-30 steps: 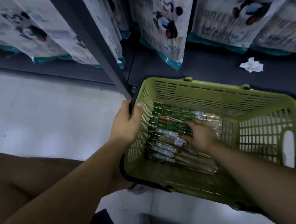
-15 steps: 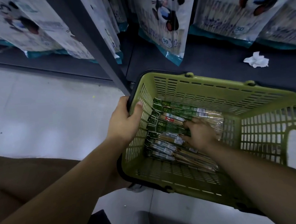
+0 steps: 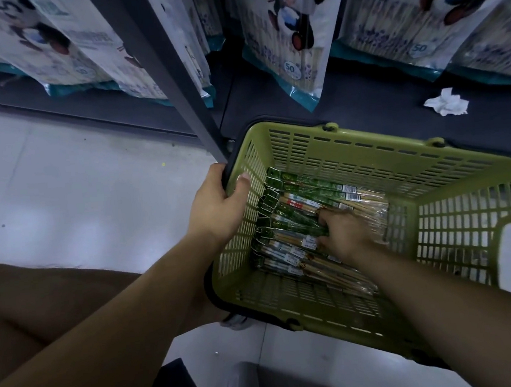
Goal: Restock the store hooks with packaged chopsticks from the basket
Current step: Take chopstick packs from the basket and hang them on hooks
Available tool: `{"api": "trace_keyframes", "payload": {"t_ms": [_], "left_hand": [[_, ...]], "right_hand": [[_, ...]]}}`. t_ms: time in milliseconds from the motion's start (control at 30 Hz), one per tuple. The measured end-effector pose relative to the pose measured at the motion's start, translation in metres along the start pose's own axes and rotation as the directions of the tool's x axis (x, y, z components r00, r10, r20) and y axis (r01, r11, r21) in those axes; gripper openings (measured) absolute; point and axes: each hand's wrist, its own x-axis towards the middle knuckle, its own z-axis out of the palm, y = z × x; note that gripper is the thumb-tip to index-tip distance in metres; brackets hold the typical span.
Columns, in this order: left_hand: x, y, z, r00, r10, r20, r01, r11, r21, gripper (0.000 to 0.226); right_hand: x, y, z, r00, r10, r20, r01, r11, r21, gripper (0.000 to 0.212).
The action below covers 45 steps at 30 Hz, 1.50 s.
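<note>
Your left hand (image 3: 218, 206) grips the green basket (image 3: 367, 139) at its left rim | your right hand (image 3: 347, 231) lies among the chopstick packs (image 3: 310, 192) inside, grasp blurred | crumpled tissue (image 3: 447, 106) on the dark shelf base (image 3: 363, 95) beyond, panda-print bags (image 3: 289, 34) above

Both forearms are stretched forward and down. The left hand (image 3: 218, 209) is wrapped round the basket (image 3: 370, 163) corner, thumb laid inside. The right hand (image 3: 350, 234) is held palm down, fingers bent, blurred.
</note>
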Motion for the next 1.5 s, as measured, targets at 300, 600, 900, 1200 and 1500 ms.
{"api": "trace_keyframes", "payload": {"t_ms": [300,600,900,1200,1500], "left_hand": [[-0.002,0.001,-0.004,0.999,-0.019,0.030,0.020,1.000,-0.015,0.017],[-0.026,0.028,-0.009,0.918,0.370,-0.144,-0.311,0.896,0.318,0.037],[-0.037,0.054,-0.009,0.951,0.042,0.305,0.119,0.864,-0.489,0.023],[-0.016,0.048,-0.011,0.958,-0.062,0.280,0.194,0.858,-0.475,0.029],[-0.005,0.035,-0.024,0.954,-0.043,0.296,0.207,0.811,-0.547,0.023]], "right_hand": [[-0.012,0.008,-0.013,0.990,0.052,0.129,-0.085,0.960,0.265,0.037],[-0.052,-0.048,-0.088,0.996,-0.093,-0.003,0.050,0.516,0.855,0.014],[-0.065,-0.100,-0.103,0.974,-0.228,0.007,0.072,0.335,0.939,0.022],[-0.049,-0.085,-0.093,0.941,-0.282,0.189,-0.100,0.302,0.948,0.023],[0.014,0.002,-0.045,0.994,0.112,0.015,-0.111,0.943,0.312,0.053]]}}
